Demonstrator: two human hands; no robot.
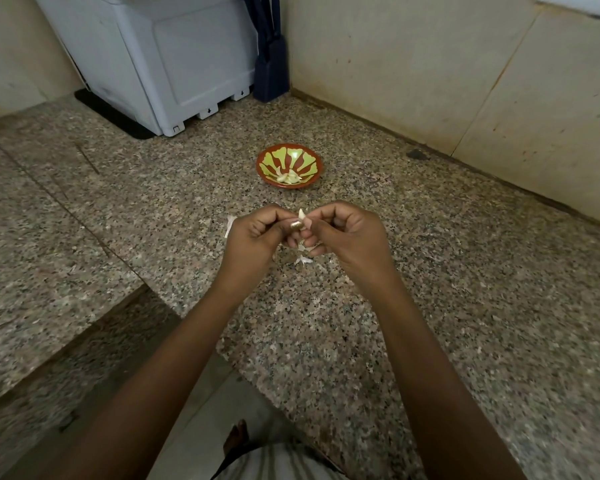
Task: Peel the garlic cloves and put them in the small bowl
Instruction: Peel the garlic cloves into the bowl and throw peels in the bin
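Garlic clove [302, 216] is held up over the worktop [430, 289], about mid-scene, pinched btwn the two hands w/ its pale pointed tip sticking up. Left hand [253, 233] has its grip clamped on the clove: fingers curled in, thumb w/ a gold-coloured nail pressed on the clove's near side. Right hand [347, 233] is likewise clamped on it from the right, fingers curled, fingertips meeting the left hand's. How much skin is on the clove: can't tell, mostly hidden by fingers.

Small bowl [293, 156], red-brown w/ green petal pattern inside, stands on the worktop just beyond the hands, apart from them. Peeled cloves [288, 177] lie in a little heap at its near inner side.

Peel scraps [303, 260], thin and whitish, lie on the worktop under and just near of the hands; one more scrap [230, 225] shows at the left edge of the left hand.

Far left: white plastic appliance [160, 57] on a black mat [111, 116], against the wall. Dark blue object [271, 64] stands in the far corner just right of it. Cream tiled wall [413, 71] runs along the far right side. At the near edge, below the worktop, a bare foot [236, 438] on the floor.
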